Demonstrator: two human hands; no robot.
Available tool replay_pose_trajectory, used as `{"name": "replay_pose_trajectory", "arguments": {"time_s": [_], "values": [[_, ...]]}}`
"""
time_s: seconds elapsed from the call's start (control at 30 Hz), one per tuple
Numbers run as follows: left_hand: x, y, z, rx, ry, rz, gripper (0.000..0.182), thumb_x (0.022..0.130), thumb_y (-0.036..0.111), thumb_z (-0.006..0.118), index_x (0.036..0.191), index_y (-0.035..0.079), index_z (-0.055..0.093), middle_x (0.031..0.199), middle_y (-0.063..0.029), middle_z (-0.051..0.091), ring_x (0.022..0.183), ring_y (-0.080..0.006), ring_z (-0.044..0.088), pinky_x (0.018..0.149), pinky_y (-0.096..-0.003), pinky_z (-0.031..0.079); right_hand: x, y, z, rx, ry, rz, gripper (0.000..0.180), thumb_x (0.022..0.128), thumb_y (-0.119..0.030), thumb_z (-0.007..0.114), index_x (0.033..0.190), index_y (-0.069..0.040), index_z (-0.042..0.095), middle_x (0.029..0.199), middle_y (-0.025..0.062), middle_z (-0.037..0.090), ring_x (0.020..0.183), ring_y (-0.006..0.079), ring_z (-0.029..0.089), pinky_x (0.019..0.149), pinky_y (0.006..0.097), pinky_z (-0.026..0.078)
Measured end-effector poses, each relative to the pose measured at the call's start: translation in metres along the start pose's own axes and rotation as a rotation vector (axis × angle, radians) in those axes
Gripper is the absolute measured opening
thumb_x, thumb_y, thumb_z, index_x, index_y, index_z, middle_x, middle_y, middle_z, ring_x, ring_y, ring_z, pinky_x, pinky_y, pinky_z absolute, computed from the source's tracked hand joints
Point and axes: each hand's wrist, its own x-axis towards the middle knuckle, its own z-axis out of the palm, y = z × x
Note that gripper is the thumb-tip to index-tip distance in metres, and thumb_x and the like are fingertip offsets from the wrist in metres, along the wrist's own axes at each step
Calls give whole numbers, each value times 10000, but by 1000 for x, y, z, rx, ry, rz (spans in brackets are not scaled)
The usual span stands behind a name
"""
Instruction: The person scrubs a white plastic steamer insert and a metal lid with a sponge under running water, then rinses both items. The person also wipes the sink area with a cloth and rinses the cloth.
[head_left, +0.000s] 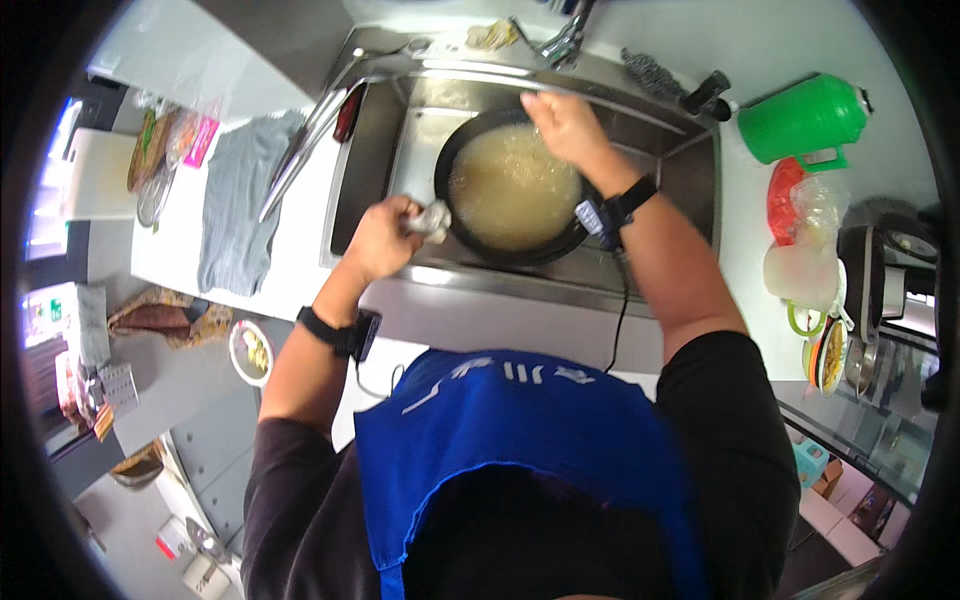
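A black round pan (450, 161) stands in the stainless steel sink (337, 195), with cloudy yellowish liquid (517, 191) and some foam in it. At the pan's left edge, my left hand (384, 236) is closed around a pale, crumpled wad (429, 220); whether this is a cloth or the wrapped end of a handle is unclear. My right hand (566, 129) is over the pan's upper right edge, its fingers bent, and whether anything is between them is hidden. Both wrists wear black straps with small devices.
The faucet (562, 46) and a mesh scrubber (652, 71) are behind the sink. A grey cloth (244, 202) and metal rods (304, 154) lie left. On the right stand a green jug (802, 120), a red dish (784, 199) and a pale pitcher (801, 271). A cable hangs from my right wrist.
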Motion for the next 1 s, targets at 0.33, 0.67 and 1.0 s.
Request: {"name": "replay_pose_trajectory", "arguments": {"time_s": [0.33,0.67,1.0], "values": [[-21,-9,-6,-79,35,-114,223,639,-59,629,804,-1,489,910,-142,623,811,-264,613,764,-317,490,-2,100,-46,-568,-405,523,399,868,-307,517,1062,20,635,1128,256,575,1089,415,526,958,450,413],[-24,-18,-11,-170,110,-115,229,668,-70,609,847,-3,484,921,-124,629,806,-214,623,725,-296,499,24,96,-78,-537,202,69,553,768,-212,668,1220,1,429,1170,273,522,1085,413,517,890,452,456],[-61,-22,-33,-191,208,-243,243,681,-120,547,880,3,479,976,-96,601,926,-161,557,842,-279,445,-176,131,-31,-563,-1272,748,256,699,-149,632,907,-7,676,900,208,662,793,350,643,688,437,496]]}}
